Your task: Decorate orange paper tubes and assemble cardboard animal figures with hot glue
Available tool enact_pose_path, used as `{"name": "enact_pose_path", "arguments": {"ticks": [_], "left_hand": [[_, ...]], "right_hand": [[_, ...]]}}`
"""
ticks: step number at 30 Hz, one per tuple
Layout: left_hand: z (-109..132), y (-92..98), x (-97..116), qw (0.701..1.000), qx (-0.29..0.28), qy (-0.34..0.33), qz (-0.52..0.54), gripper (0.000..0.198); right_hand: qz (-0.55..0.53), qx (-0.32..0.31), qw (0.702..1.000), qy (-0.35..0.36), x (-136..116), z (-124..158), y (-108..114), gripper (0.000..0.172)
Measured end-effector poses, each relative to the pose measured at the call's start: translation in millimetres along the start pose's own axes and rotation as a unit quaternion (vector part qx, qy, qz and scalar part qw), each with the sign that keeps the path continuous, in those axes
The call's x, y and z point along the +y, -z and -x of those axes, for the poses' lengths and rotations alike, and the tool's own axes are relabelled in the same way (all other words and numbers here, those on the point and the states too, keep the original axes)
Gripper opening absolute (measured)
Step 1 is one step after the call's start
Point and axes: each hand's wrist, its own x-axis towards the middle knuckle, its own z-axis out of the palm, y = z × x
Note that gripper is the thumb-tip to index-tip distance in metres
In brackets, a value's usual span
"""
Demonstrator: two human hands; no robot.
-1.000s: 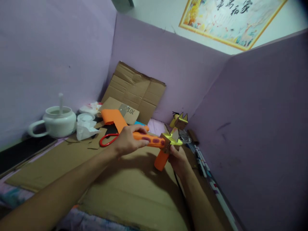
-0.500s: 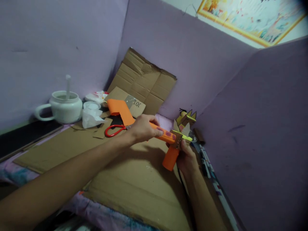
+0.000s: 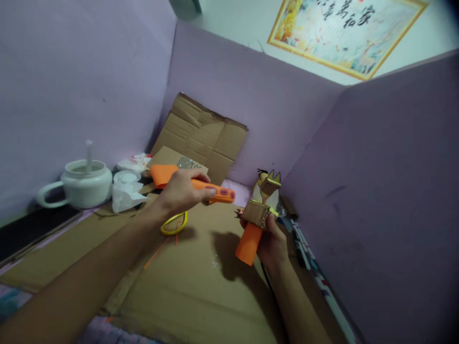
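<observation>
My left hand (image 3: 182, 191) is closed around an orange strip with purple spots (image 3: 225, 194), whose end points right. My right hand (image 3: 275, 244) grips a small cardboard craft figure (image 3: 255, 212) with yellow-green edges. Below that figure hangs an orange tube (image 3: 248, 244). A gap separates the spotted strip from the figure. Beyond my left hand, an orange sheet (image 3: 162, 176) curls up; whether it joins the strip is hidden. Under my left wrist, a yellow loop handle (image 3: 174, 223) shows on the cardboard, with thin orange offcuts (image 3: 158, 252) beside it.
A cardboard sheet (image 3: 186, 291) covers the table. To the left stand a white mug (image 3: 88, 186) and crumpled white tissue (image 3: 127, 195). Folded cardboard (image 3: 204, 131) leans on the back wall. Another yellow spiky figure (image 3: 274, 179) stands behind my right hand.
My left hand has drawn the spotted strip left, away from the cardboard figure. The red-handled scissors are no longer visible, and a yellow loop handle shows. The camera view has shifted.
</observation>
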Motion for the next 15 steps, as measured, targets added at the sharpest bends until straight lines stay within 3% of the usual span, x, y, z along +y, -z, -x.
{"name": "enact_pose_path", "arguments": {"ticks": [2,3,8,12,15], "left_hand": [[-6,-1.5,-14,0.993,0.061,-0.005,-0.1,0.025],[-9,-5.0,-22,0.989,0.058,-0.016,-0.136,0.025],[-7,-30.7,-55,0.963,-0.032,-0.058,-0.261,0.029],[0,-38.9,-58,0.935,-0.05,-0.066,-0.346,0.029],[5,-42.6,-47,0.937,0.002,-0.109,-0.333,0.029]], "right_hand": [[-0.041,0.008,0.999,-0.007,0,-2,2,0.034],[-0.06,0.013,0.998,-0.016,0,-2,2,0.036],[-0.138,0.037,0.986,-0.086,1,2,-4,0.048],[-0.173,0.032,0.98,-0.094,5,5,-11,0.039],[-0.173,0.016,0.98,-0.096,6,7,-19,0.04]]}}
